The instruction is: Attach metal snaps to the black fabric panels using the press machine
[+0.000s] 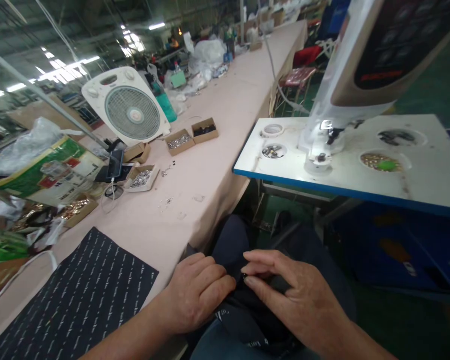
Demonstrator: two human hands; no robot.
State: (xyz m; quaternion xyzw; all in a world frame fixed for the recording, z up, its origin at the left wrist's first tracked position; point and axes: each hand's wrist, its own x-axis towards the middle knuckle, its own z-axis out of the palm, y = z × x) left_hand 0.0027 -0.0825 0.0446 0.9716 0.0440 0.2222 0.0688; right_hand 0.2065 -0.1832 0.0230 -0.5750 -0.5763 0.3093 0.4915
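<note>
Black fabric with white lettering (pixel 243 325) lies bunched across my lap. My left hand (pixel 200 292) rests over its left side with the fingers curled down and closed on the cloth. Thumb and fingers of my right hand (pixel 296 295) pinch a small shiny black piece (pixel 244 276), perhaps a snap or button, just beside the left fingertips. How that piece meets the cloth is hidden. To the right stands a white press machine (pixel 322 135) on a white tabletop with a blue edge (pixel 285 172).
Dark cloth with printed lines (pixel 93 290) covers the near left of the long table (pixel 172 215). Small boxes of metal fasteners (pixel 142 178) and a box of black parts (pixel 205 131) stand near a fan (pixel 133 110). Cups of parts (pixel 381 161) are set into the machine top.
</note>
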